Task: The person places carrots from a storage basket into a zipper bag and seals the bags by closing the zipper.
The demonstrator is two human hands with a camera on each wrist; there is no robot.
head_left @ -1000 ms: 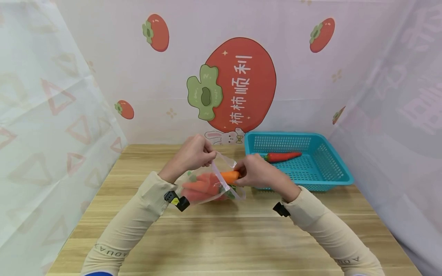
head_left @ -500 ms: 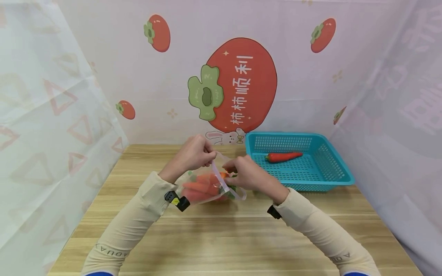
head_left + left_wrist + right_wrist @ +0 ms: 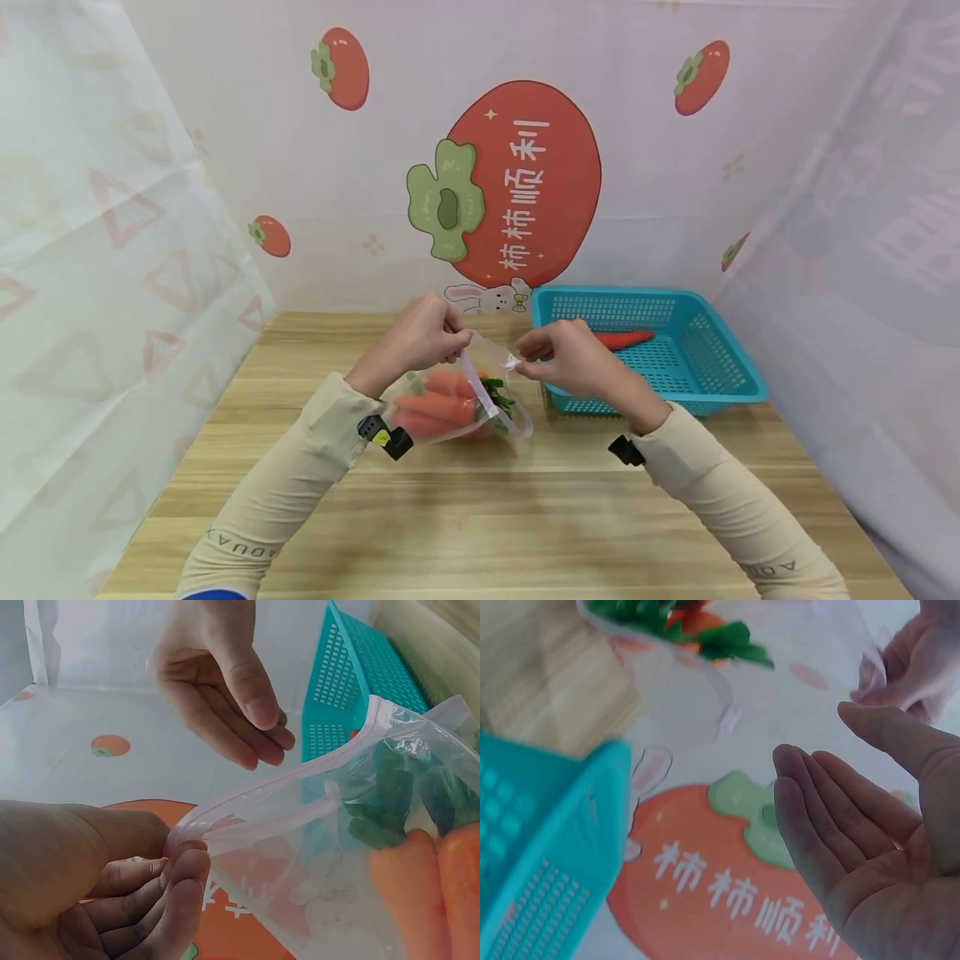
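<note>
Head view: the left hand (image 3: 429, 331) pinches the clear, pink-rimmed plastic bag (image 3: 477, 384) of long orange carrots (image 3: 438, 407) — right hand (image 3: 572, 358), fingers loosely extended, beside the bag's mouth.

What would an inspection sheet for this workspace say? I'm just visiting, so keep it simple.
Surface: wood-grain table.
Job's things: clear bag, its mouth open, holding orange vegetables and some greenery; turquoise basket with a red pepper inside, partly hidden in the head view by the right hand.
Clutter: nothing seen.
Grippers: none mechanical; a person's bare hands do the work. The left hand pinches the bag's rim; the right, near the bag's mouth, holds nothing.
Cables: nothing seen.
Surroundings: pale backdrop printed with red fruit and a rabbit; pale patterned sheets at both sides.
</note>
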